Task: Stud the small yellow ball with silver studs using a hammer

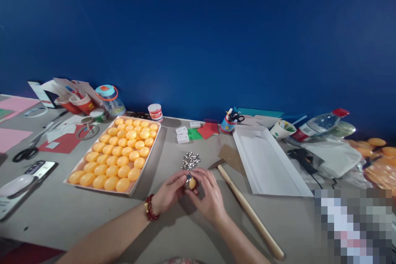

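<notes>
Near the middle of the table, my left hand (172,192) and my right hand (208,196) are closed around a small round object (189,182), partly shiny silver and partly yellow-orange. The fingers hide much of it, so its exact kind is unclear. Just beyond my fingertips lies a heap of small shiny silver pieces (191,161). To the left, a shallow box (132,189) holds rows of orange balls (113,161) that look like table tennis balls. A hammer (247,206) with a wooden handle rests right of my right hand.
An empty white tray (272,165) lies right of the hammer. Behind stand a white-and-red tub (155,112) and a pen cup (227,125). Scissors (26,154) and a phone (40,169) lie at left; a glue gun (301,156) and bottle (321,123) at right. Pixelation covers the lower right.
</notes>
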A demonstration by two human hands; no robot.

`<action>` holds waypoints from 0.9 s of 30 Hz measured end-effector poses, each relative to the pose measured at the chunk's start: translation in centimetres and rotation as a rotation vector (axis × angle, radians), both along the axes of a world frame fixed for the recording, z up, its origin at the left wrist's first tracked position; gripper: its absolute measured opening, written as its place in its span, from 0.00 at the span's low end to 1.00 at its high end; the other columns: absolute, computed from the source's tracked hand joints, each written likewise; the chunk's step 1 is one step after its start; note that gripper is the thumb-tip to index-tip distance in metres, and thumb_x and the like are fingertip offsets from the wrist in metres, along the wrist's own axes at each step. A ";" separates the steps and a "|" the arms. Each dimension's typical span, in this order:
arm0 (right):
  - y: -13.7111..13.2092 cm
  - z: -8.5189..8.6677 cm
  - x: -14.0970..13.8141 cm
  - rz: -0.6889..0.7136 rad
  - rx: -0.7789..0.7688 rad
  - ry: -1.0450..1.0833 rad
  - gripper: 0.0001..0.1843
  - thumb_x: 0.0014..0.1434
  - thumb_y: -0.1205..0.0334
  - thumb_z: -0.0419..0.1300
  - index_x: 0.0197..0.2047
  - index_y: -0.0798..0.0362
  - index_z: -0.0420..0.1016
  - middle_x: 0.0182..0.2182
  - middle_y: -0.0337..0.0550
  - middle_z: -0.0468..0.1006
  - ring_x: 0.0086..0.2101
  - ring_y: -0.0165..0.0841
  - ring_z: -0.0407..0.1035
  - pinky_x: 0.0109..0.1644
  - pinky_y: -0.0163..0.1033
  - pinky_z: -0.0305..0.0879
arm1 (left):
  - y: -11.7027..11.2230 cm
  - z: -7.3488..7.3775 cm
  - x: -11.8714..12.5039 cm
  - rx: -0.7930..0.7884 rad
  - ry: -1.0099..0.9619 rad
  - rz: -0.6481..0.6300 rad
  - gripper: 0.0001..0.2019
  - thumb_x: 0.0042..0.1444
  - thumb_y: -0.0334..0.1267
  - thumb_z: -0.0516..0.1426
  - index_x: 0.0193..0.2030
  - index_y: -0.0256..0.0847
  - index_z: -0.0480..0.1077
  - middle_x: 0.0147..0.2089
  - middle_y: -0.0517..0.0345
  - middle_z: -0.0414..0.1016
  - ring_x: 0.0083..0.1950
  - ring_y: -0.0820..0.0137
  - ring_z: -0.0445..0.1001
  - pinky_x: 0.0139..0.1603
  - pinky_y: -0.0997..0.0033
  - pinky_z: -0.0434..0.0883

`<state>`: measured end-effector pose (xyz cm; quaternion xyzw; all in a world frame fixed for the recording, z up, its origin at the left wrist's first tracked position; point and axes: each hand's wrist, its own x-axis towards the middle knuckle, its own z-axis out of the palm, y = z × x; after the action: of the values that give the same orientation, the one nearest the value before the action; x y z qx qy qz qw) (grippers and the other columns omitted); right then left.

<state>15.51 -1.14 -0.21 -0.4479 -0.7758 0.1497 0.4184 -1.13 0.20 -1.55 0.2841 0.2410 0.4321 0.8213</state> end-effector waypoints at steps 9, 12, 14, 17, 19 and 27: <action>0.1 0.3 0.0 0.059 -0.083 0.067 0.22 0.54 0.63 0.67 0.52 0.48 0.72 0.50 0.50 0.76 0.50 0.45 0.70 0.54 0.52 0.67 | -0.4 0.6 0.5 -0.047 -0.025 -0.054 0.18 0.58 0.47 0.62 0.46 0.34 0.75 0.38 0.48 0.79 0.38 0.65 0.78 0.45 0.65 0.72; 0.1 0.3 0.0 0.036 -0.093 0.058 0.22 0.52 0.65 0.67 0.51 0.48 0.72 0.50 0.50 0.76 0.50 0.45 0.70 0.55 0.52 0.66 | -0.4 0.6 0.5 -0.031 -0.075 -0.091 0.19 0.56 0.45 0.63 0.49 0.34 0.74 0.40 0.48 0.78 0.40 0.65 0.77 0.47 0.65 0.71; 0.1 0.3 -0.1 0.040 -0.100 0.071 0.22 0.52 0.64 0.67 0.51 0.48 0.71 0.50 0.50 0.76 0.50 0.45 0.70 0.55 0.52 0.66 | -0.4 0.6 0.5 -0.053 -0.077 -0.141 0.18 0.58 0.47 0.62 0.47 0.33 0.75 0.39 0.47 0.78 0.40 0.66 0.77 0.47 0.67 0.71; 0.1 0.1 -0.1 0.083 -0.126 0.116 0.23 0.54 0.62 0.67 0.53 0.49 0.69 0.50 0.50 0.76 0.51 0.45 0.69 0.55 0.51 0.67 | -0.3 0.7 0.5 -0.074 -0.047 -0.200 0.23 0.61 0.54 0.56 0.41 0.32 0.77 0.38 0.45 0.78 0.40 0.65 0.76 0.49 0.66 0.71; 0.1 0.0 -0.1 0.103 -0.146 0.137 0.22 0.56 0.61 0.66 0.53 0.48 0.70 0.50 0.49 0.77 0.51 0.44 0.69 0.55 0.50 0.67 | -0.3 0.9 0.6 -0.061 -0.045 -0.206 0.24 0.61 0.56 0.55 0.41 0.34 0.78 0.39 0.47 0.79 0.42 0.64 0.76 0.52 0.64 0.70; 0.3 0.4 0.1 0.034 -0.108 0.017 0.18 0.56 0.59 0.66 0.49 0.51 0.73 0.48 0.51 0.78 0.49 0.46 0.70 0.54 0.54 0.68 | -0.3 -0.3 0.8 -0.107 0.036 -0.104 0.23 0.60 0.56 0.55 0.47 0.39 0.77 0.46 0.50 0.79 0.49 0.63 0.75 0.57 0.62 0.67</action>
<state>15.64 -0.87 0.23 -0.4553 -0.7706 0.2024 0.3974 -0.36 -0.08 -1.85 0.2595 0.2634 0.3701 0.8522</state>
